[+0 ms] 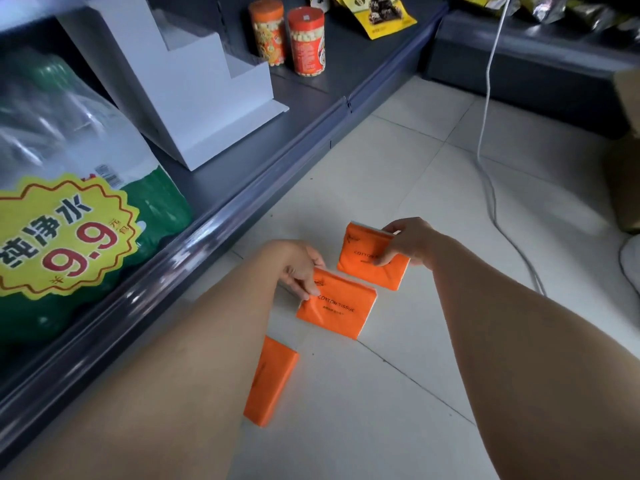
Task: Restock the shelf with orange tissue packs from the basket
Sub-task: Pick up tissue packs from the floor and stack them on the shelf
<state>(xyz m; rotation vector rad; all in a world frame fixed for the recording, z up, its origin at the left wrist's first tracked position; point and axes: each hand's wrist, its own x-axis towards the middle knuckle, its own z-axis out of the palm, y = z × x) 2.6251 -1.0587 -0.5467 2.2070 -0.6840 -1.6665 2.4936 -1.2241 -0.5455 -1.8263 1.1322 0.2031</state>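
I had 1 orange tissue pack in each hand, both low over the floor tiles (398, 174). My left hand (300, 268) pinched the near pack (337, 308) by its top corner only; my right hand (407, 242) gripped the far pack (372, 261) along its upper edge, fingers curled down over the front. A 3rd pack (272, 381) lay flat on the floor just beside my left forearm. No basket showed in view. The shelf (242, 161) ran along my left, bare between the white display stand (194, 88) and the water bottle pack (69, 209). The risk, as I read it: that corner pinch was thin, and the slick wrapper could slide out on the lift. My forearm could also knock the loose pack aside.
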